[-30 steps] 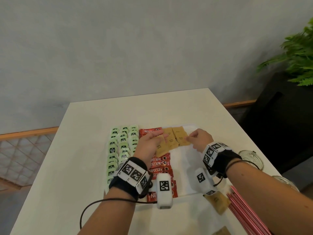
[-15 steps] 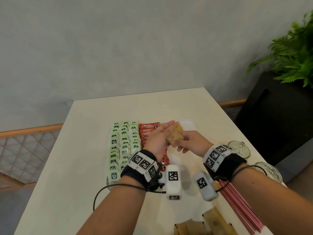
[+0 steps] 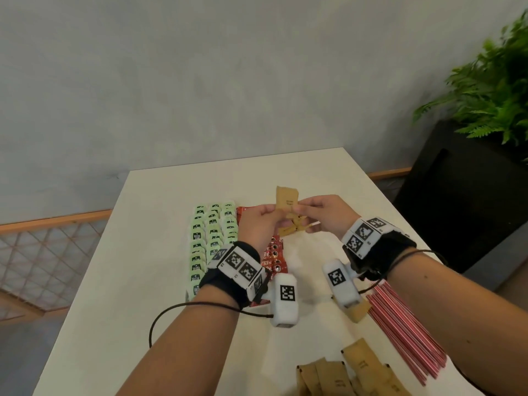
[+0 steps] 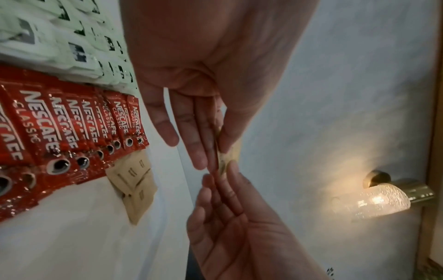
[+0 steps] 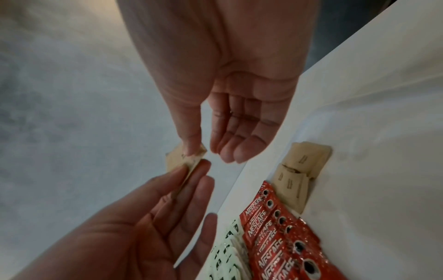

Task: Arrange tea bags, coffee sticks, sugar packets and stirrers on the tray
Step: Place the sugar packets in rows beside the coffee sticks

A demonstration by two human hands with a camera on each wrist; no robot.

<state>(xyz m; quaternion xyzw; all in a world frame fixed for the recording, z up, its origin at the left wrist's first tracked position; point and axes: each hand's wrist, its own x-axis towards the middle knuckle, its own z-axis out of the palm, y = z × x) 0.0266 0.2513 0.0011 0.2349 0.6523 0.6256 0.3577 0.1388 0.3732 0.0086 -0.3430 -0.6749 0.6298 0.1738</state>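
A: What are the hands doing right now?

B: Both are raised above the white tray (image 3: pixel 310 261). The left hand (image 3: pixel 258 224) and the right hand (image 3: pixel 328 214) are meeting fingertip to fingertip, each pinching a small stack of flat brown paper sugar packets (image 3: pixel 287 202).

A: Where is everything else sitting?

B: The pale green tea bags (image 3: pixel 213 238) are lying in rows at the tray's left, the red foil coffee sticks (image 4: pixel 72 128) just beside them, and a few sugar packets are already lying next to those. The thin red stirrers (image 3: pixel 405 332) are waiting on the white table (image 3: pixel 120 295).

A: What could go wrong?

B: The hold is looking light; if either pinch is loosening while separating one packet, the others could be slipping out and scattering over the laid rows.
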